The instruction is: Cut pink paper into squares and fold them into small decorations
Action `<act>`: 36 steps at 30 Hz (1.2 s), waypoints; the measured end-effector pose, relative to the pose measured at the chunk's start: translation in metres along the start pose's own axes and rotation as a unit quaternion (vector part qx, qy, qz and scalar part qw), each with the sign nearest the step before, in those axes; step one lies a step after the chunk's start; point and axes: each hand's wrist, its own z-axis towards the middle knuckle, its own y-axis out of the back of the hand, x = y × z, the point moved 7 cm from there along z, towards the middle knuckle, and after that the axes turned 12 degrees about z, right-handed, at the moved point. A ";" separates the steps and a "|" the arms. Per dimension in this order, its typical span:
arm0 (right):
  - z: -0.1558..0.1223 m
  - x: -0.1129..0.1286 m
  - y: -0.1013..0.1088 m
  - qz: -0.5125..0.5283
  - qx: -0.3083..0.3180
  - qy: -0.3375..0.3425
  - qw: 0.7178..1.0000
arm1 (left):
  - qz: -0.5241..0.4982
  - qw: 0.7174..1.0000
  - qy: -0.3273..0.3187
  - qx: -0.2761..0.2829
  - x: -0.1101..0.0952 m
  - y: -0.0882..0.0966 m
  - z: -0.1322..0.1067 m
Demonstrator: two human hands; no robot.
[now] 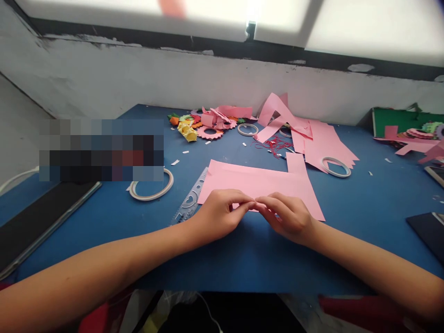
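A pink paper sheet (260, 180) lies flat in the middle of the blue table (364, 208). My left hand (218, 215) and my right hand (289, 217) meet at the sheet's near edge. Both pinch that edge with fingertips pressed together, thumbs almost touching. A clear plastic stencil ruler (190, 199) lies just left of the sheet, beside my left hand.
Tape rolls (151, 185) (336, 167) (247, 129) lie around. Pink offcuts (312, 134), red thread (275, 147) and paper flowers (204, 122) sit at the back. A dark tablet (38, 222) lies at left, green board with scraps (409, 127) at right, dark items (428, 229) near the right edge.
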 end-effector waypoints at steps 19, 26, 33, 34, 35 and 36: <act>0.002 0.018 -0.002 -0.104 0.055 0.120 0.986 | 0.049 0.998 0.003 -0.036 -0.002 0.002 -0.004; 0.004 0.019 -0.002 -0.111 0.046 0.094 0.988 | 0.079 0.995 -0.049 -0.046 -0.009 0.000 -0.008; 0.003 0.014 0.002 -0.088 -0.010 0.042 0.995 | 0.091 0.993 -0.067 -0.032 -0.014 -0.001 -0.011; 0.002 0.015 0.002 -0.086 -0.009 0.046 0.995 | 0.088 0.994 -0.060 -0.030 -0.013 -0.001 -0.010; 0.002 0.015 0.002 -0.084 -0.005 0.051 0.995 | 0.083 0.995 -0.051 -0.028 -0.012 -0.001 -0.009; 0.001 0.016 0.002 -0.083 0.001 0.057 0.995 | 0.078 0.996 -0.043 -0.028 -0.011 0.000 -0.009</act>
